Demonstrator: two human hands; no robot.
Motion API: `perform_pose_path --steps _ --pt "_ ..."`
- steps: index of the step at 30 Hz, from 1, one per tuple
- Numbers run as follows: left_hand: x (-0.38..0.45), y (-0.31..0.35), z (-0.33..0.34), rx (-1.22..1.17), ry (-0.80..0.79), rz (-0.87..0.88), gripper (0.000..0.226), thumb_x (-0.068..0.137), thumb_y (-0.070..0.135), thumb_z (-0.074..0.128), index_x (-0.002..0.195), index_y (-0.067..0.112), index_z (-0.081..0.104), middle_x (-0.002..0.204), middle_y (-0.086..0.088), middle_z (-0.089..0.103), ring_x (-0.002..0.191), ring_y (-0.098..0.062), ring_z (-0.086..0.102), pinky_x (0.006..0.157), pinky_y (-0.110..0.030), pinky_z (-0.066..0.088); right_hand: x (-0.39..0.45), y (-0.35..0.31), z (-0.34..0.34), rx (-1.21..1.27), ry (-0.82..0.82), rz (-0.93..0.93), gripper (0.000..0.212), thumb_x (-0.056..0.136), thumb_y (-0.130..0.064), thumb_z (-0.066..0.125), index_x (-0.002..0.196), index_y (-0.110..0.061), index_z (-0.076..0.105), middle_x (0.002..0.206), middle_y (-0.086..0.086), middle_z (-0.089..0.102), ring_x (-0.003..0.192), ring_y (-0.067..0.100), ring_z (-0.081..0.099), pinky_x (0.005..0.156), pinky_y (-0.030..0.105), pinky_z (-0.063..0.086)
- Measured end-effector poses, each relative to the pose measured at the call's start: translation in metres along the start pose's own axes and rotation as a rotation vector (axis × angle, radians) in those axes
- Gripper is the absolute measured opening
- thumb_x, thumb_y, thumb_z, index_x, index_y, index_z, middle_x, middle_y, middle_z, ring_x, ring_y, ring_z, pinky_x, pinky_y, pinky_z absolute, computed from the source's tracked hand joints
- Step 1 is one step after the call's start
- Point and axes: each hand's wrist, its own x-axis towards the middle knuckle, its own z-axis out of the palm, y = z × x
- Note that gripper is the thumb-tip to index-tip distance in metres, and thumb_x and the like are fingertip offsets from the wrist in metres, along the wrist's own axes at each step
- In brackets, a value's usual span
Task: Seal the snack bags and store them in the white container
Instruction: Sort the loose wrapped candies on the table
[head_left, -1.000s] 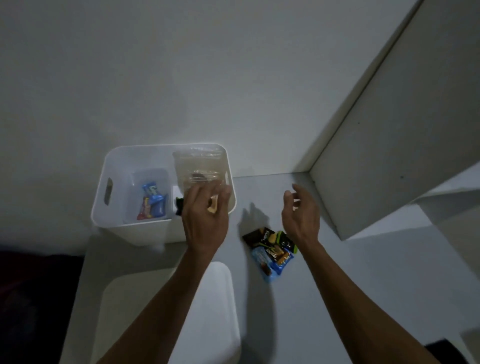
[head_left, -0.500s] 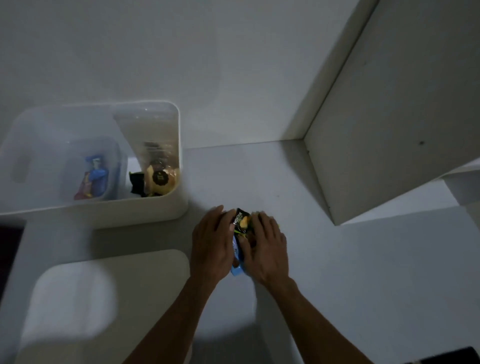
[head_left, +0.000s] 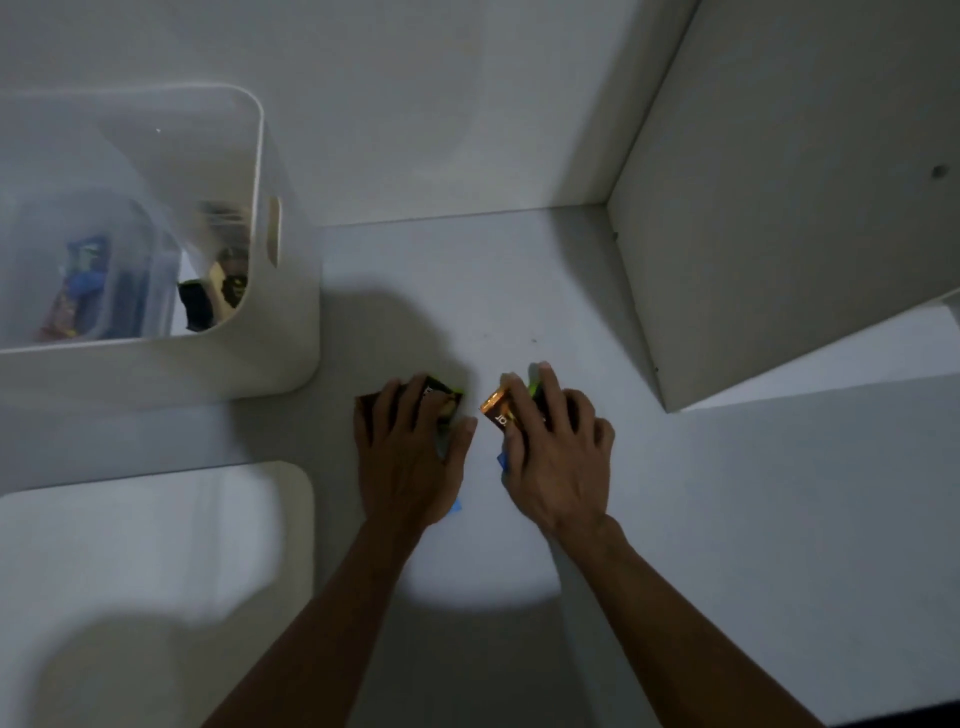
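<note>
head view: left hand covers dark green-edged snack packets; right hand grips orange packet

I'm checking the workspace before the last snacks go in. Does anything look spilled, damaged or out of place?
Nothing stands out. The white container sits upright with snacks inside, and the left hand and right hand each cover loose snack packets on the surface.

White shelf carries the white container at far left, a white lid lying flat in front of it, and snack packets near the middle, pinned flat under both hands, left and right.
</note>
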Motion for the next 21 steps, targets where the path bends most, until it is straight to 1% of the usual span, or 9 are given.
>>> perform_pose_path --steps 3,5,8,10,11,13,16,18,21 --pt "0.001 0.002 0.005 0.003 0.085 -0.003 0.033 0.092 0.048 0.053 0.097 0.018 0.065 0.120 0.000 0.064 0.117 -0.030 0.053 0.100 -0.047 0.038 0.008 0.001 0.002 -0.059 0.024 -0.025 0.047 0.098 -0.055 0.035 0.136 -0.033 0.049 0.144 -0.007 0.046 0.118 0.024 0.046 0.082 0.040 0.034" --pt "0.000 0.004 0.008 0.014 0.132 -0.015 0.030 0.092 0.046 0.056 0.089 0.017 0.064 0.111 0.000 0.066 0.109 -0.030 0.055 0.093 -0.043 0.041 0.009 -0.001 0.007 -0.061 0.078 -0.010 0.046 0.096 -0.061 0.038 0.124 -0.030 0.058 0.132 -0.007 0.055 0.112 0.024 0.050 0.079 0.040 0.035" --pt "-0.003 0.006 0.013 0.045 0.204 -0.005 0.033 0.092 0.046 0.059 0.080 0.016 0.065 0.099 0.001 0.068 0.095 -0.029 0.058 0.079 -0.041 0.044 0.008 -0.004 0.014 -0.011 0.177 -0.006 0.040 0.096 -0.058 0.047 0.109 -0.024 0.065 0.117 -0.004 0.063 0.100 0.024 0.054 0.073 0.040 0.039" --pt "-0.004 0.006 0.015 0.040 0.254 0.030 0.037 0.091 0.049 0.061 0.077 0.015 0.066 0.092 0.001 0.069 0.087 -0.029 0.058 0.069 -0.039 0.044 0.008 -0.006 0.019 0.048 0.225 -0.023 0.036 0.098 -0.051 0.051 0.106 -0.020 0.066 0.107 -0.001 0.066 0.091 0.024 0.054 0.067 0.040 0.043" --pt "-0.004 0.006 0.016 0.031 0.283 0.046 0.037 0.091 0.050 0.062 0.078 0.015 0.068 0.090 0.001 0.070 0.083 -0.029 0.058 0.065 -0.038 0.045 0.008 -0.006 0.021 0.074 0.245 -0.031 0.034 0.099 -0.049 0.051 0.108 -0.020 0.067 0.102 0.000 0.066 0.088 0.024 0.054 0.063 0.040 0.044" --pt "-0.002 0.005 0.017 0.021 0.334 0.061 0.037 0.090 0.052 0.063 0.089 0.016 0.074 0.088 0.001 0.071 0.080 -0.026 0.060 0.059 -0.034 0.048 0.008 -0.007 0.023 0.094 0.298 -0.049 0.035 0.100 -0.045 0.051 0.117 -0.019 0.067 0.095 0.001 0.067 0.084 0.023 0.054 0.057 0.037 0.045" --pt "0.003 0.003 0.020 0.038 0.387 0.077 0.040 0.090 0.054 0.062 0.106 0.019 0.075 0.085 0.002 0.072 0.076 -0.023 0.061 0.051 -0.027 0.043 0.010 -0.009 0.026 0.104 0.407 -0.072 0.036 0.099 -0.041 0.056 0.124 -0.017 0.067 0.089 0.002 0.068 0.077 0.022 0.056 0.050 0.033 0.044" --pt "0.004 0.001 0.022 0.004 0.404 0.092 0.040 0.090 0.053 0.063 0.109 0.019 0.075 0.083 0.001 0.072 0.073 -0.023 0.061 0.048 -0.028 0.043 0.011 -0.011 0.028 0.103 0.448 -0.075 0.036 0.099 -0.039 0.058 0.124 -0.016 0.068 0.086 0.002 0.068 0.074 0.020 0.056 0.047 0.030 0.042" --pt "0.006 -0.001 0.024 -0.075 0.439 0.088 0.038 0.087 0.050 0.068 0.106 0.018 0.076 0.080 -0.001 0.071 0.070 -0.022 0.061 0.049 -0.029 0.044 0.011 -0.016 0.029 0.125 0.454 -0.056 0.034 0.099 -0.038 0.059 0.124 -0.017 0.069 0.084 0.002 0.068 0.073 0.018 0.055 0.046 0.028 0.040"
